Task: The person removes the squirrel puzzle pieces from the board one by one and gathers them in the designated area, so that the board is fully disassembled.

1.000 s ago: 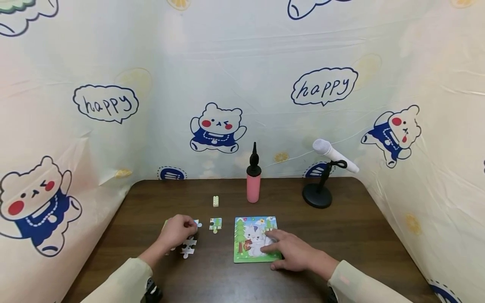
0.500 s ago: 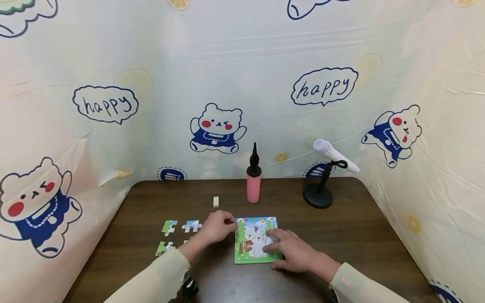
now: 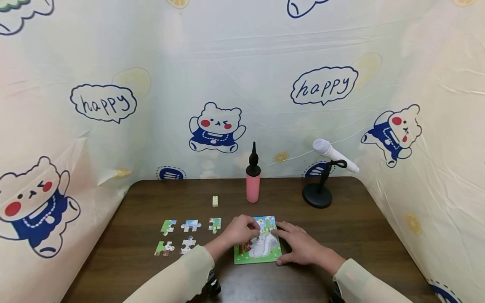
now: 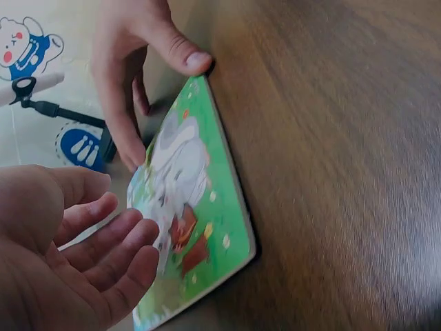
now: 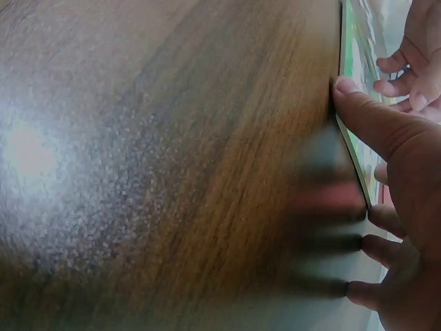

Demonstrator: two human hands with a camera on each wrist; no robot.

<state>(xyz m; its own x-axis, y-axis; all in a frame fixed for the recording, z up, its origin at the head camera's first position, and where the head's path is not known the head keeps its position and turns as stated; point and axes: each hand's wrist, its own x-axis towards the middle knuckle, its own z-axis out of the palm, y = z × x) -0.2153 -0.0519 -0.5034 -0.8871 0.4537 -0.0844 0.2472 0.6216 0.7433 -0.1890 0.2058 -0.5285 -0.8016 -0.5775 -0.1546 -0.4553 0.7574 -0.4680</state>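
Printed cloth backdrop (image 3: 219, 50), hung behind the puzzle board. Wood-grain table (image 3: 363, 235), set beneath it. White microphone (image 3: 335, 156), held aslant in its black stand, behind and right of the board. Pink hand pump (image 3: 252, 188), stood upright behind the board. Puzzle board (image 3: 262, 249), laid flat and nearly square, no long axis told; its picture is turned upright to the person, its upper left covered. Right hand (image 3: 299, 244): spread wide at the board's right edge, drawn back from the picture since half a second ago. Left hand (image 3: 240, 229): moved from the board's left edge to over it, fingers loosely bent; anything held cannot be told. Five jigsaw pieces (image 3: 191, 226), laid left of the board. Pale toy brick (image 3: 215, 201), placed behind-left.
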